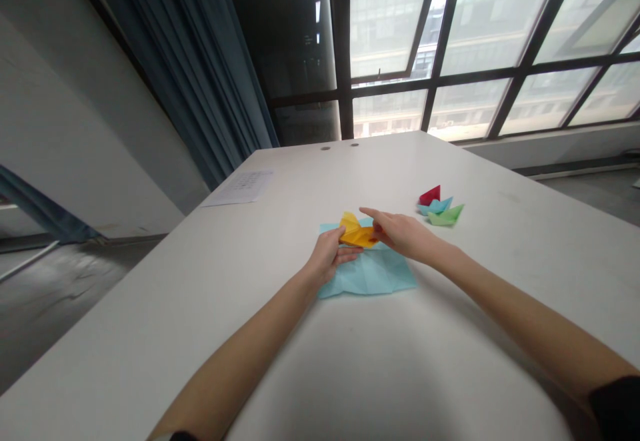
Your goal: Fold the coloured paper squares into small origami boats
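Observation:
A yellow folded paper boat (356,233) is held between my two hands, above a creased light blue sheet of paper (373,274) on the table. My left hand (333,253) grips its left end, thumb on top and the other fingers stretched underneath. At the right end, my right hand (400,231) pinches the boat, with its index finger pointing out to the left above it. The fingertips of the right hand are partly hidden behind the paper.
Right of my hands stand a red paper boat (431,195), a blue one (434,207) and a green one (447,215), close together on the white table (280,247). A printed sheet (243,187) lies near the left edge. Windows and a blue curtain (195,54) are beyond.

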A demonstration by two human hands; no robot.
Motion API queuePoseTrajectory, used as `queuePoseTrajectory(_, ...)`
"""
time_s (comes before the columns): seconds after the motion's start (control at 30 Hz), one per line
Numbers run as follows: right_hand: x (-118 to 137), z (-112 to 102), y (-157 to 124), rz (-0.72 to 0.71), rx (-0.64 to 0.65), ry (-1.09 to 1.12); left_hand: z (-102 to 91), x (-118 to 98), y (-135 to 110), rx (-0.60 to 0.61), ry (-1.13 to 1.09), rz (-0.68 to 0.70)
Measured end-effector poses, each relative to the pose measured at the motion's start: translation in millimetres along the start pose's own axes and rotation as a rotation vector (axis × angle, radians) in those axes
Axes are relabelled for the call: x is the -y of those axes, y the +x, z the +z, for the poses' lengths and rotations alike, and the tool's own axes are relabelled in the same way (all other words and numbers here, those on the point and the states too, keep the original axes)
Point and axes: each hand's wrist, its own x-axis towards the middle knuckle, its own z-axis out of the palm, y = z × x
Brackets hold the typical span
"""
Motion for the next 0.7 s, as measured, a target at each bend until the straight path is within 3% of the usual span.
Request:
queuePoseTrajectory(0.17, 3.2, -5.7, 0.3, 0.003, 0.062, 0.03, 0.6, 0.4, -0.7, 0.007, -0.004, 0.008)
queuePoseTrajectory(0.37, 2.7, -2.5, 1.9, 0.0, 0.135, -0.105, 2.3, 3.3, -3.4, 0.095, 0.05, 0.015)
queuePoseTrajectory(0.7, 1.4, -6.6, -0.3, -0.071, 0.031, -0.048, -0.9, 1.8, 2.1, 0.019, -0.046, -0.039)
